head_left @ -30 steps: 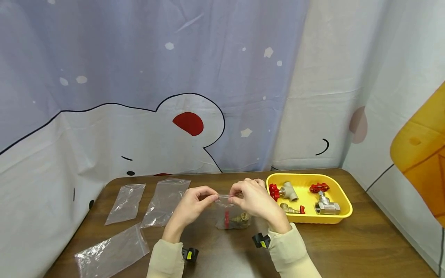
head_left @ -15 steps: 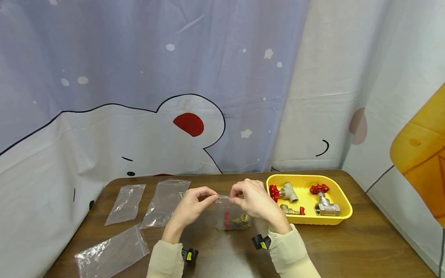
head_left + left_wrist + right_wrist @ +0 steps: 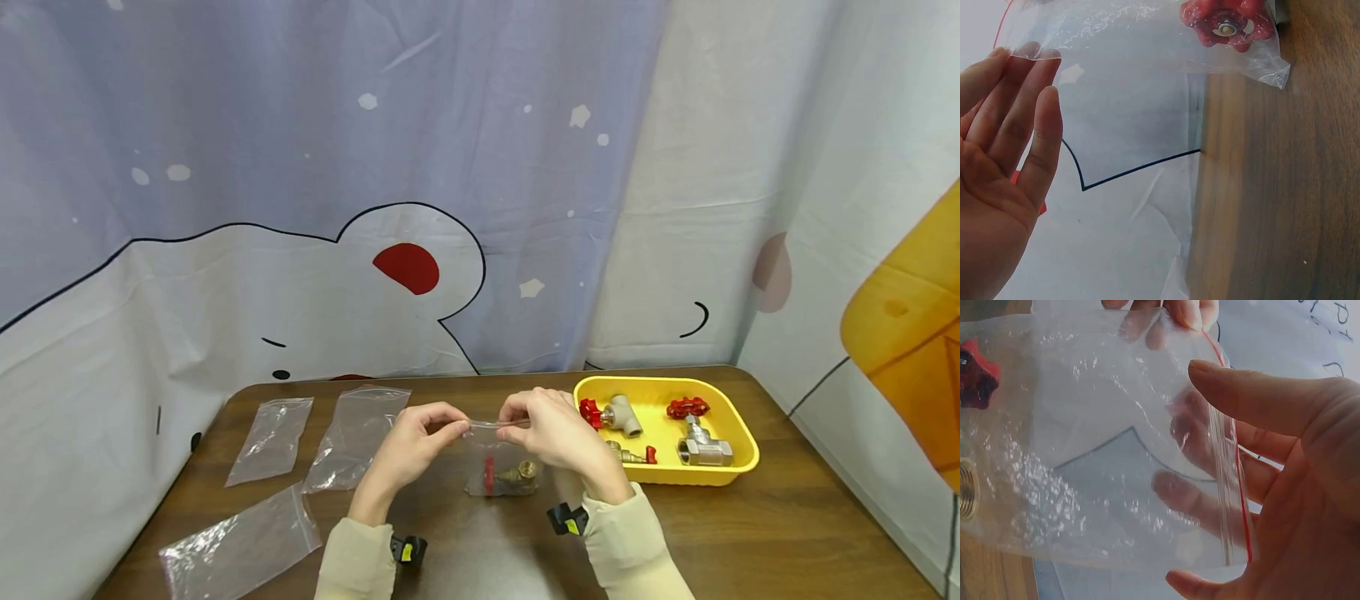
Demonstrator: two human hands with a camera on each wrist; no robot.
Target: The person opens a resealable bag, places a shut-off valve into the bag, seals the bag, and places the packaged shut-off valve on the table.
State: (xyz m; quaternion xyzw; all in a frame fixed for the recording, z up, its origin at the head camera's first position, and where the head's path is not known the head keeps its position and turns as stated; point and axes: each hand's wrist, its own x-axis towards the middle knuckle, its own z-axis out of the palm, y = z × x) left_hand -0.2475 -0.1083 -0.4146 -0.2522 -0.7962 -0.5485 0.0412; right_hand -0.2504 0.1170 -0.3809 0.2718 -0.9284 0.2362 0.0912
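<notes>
Pinching the zip bag (image 3: pixel 487 445), lower centre of the head view, thumb-to-finger with left hand (image 3: pixel 420 437) and right hand (image 3: pixel 553 429); probably limp, slippery, weighted by the brass valve (image 3: pixel 517 474), best gripped along the seal (image 3: pixel 486 425)!

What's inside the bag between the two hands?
A brass valve with a red handle shows through the clear bag, near its bottom. In the head view, the right hand covers one upper corner, hiding what's there.
</notes>
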